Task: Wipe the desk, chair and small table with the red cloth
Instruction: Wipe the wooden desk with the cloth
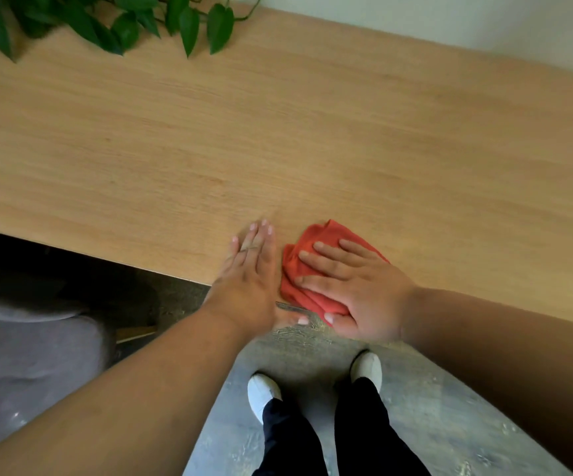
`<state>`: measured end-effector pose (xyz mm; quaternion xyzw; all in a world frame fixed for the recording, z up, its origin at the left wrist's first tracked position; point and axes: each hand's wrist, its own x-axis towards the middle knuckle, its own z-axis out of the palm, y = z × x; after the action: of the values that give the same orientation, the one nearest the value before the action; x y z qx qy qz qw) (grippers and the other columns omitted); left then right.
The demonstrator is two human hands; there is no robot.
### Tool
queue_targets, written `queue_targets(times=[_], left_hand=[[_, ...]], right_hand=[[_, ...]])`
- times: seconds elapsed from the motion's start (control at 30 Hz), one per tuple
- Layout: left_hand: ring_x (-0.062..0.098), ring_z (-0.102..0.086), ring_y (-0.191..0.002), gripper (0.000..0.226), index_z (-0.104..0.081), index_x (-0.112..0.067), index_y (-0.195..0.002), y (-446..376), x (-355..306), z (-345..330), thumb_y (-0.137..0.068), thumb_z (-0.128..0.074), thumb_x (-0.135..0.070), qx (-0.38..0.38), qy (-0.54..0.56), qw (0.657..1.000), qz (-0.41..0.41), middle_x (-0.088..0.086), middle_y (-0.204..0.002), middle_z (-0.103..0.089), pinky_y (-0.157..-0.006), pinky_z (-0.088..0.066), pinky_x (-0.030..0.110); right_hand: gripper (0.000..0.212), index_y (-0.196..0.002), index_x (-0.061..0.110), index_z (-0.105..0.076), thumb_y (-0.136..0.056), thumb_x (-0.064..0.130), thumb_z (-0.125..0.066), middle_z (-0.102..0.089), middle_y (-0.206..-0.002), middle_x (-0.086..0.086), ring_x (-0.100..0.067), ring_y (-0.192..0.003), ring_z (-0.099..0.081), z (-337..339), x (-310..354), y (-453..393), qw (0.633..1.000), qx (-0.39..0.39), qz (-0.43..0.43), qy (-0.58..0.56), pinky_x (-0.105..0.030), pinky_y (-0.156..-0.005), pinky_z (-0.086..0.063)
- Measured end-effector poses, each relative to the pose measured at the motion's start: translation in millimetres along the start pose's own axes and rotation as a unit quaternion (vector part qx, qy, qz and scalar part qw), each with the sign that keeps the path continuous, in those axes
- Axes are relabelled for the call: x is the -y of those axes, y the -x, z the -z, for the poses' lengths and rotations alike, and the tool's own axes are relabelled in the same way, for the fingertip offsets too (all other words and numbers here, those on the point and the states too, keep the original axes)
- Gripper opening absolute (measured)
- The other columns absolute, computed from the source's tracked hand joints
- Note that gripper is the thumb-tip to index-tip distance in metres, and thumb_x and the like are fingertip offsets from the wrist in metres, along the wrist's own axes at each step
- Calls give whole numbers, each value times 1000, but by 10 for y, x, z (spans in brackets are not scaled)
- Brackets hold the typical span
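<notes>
Head view: the person stood at the near edge of a light wood counter (278, 132), both bare forearms reaching in from the bottom of the frame.

Right hand (354, 286) lay flat on the red cloth (307, 269), palm down, fingers spread and extended across the top of it. Thumb sat at the cloth's near corner, right at the counter edge. Not a closed grip: the hand was open and pressing on the fabric, not bunching it. The cloth was crumpled into a rough wad, on the counter close to its near edge, with folds showing past the fingertips on the far and left sides.

Left hand (250, 269) was just beside the cloth on its left, fingers straight and held together, pointing away from the person. Palm down, open, holding nothing. Fingers lay over the counter surface, heel of the hand past the near edge, thumb tucked low under the edge line. Whether it touched the cloth, I couldn't tell; the two were very close.

Green plant leaves (123, 22) hung over the counter's far left corner, well apart from the hands. A grey chair seat (30, 355) sat low left, partly under the counter. White shoes (264, 393) and dark trousers (360, 434) showed on the grey floor (450, 407) below.
</notes>
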<state>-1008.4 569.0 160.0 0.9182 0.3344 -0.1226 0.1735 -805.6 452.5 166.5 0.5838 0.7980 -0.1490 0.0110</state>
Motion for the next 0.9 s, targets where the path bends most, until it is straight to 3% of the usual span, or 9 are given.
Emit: queue_targets(times=[0.17,0.23,0.37,0.53,0.9], left_hand=[[21,42,-137,145,57,-9,-123,-39,-12,22,-61,-42,-94,27,-29,999,4,8,-145,49,-114,24,40],[21,46,-134,145,57,-11,-124,-41,-15,29,-59,-42,-95,37,-38,999,4,6,-142,53,-111,28,39],[25,41,-139,139,44,-11,-138,-48,-28,28,-58,-29,-98,42,-68,997,2,11,-152,42,-114,24,44],[24,44,-137,120,36,-14,-144,-62,-85,53,-64,-3,-95,54,-70,996,17,9,-151,44,-114,23,46],[30,32,-144,115,30,-18,-147,-297,-207,65,-64,1,-92,47,-77,994,62,9,-156,37,-117,15,52]], right_hand=[[70,-148,36,-36,-82,50,-56,-27,-162,1,-22,-150,-19,-91,-5,399,999,-1,40,8,-49,-121,-15],[70,-148,35,-36,-84,55,-54,-24,-162,-1,-23,-150,-18,-58,-104,505,1000,14,18,15,-49,-121,-13],[75,-154,36,-23,-87,66,-41,-13,-165,-3,-24,-152,-2,-19,-294,685,990,14,-142,0,-49,-122,-7],[79,-155,37,-10,-87,68,-32,-7,-166,-4,-21,-152,3,-42,-461,912,939,-23,-342,-23,-43,-122,-1],[78,-154,29,-23,-84,61,-33,-19,-163,-13,-31,-151,-10,-125,-542,1083,829,-121,-543,-61,-50,-121,-12]])
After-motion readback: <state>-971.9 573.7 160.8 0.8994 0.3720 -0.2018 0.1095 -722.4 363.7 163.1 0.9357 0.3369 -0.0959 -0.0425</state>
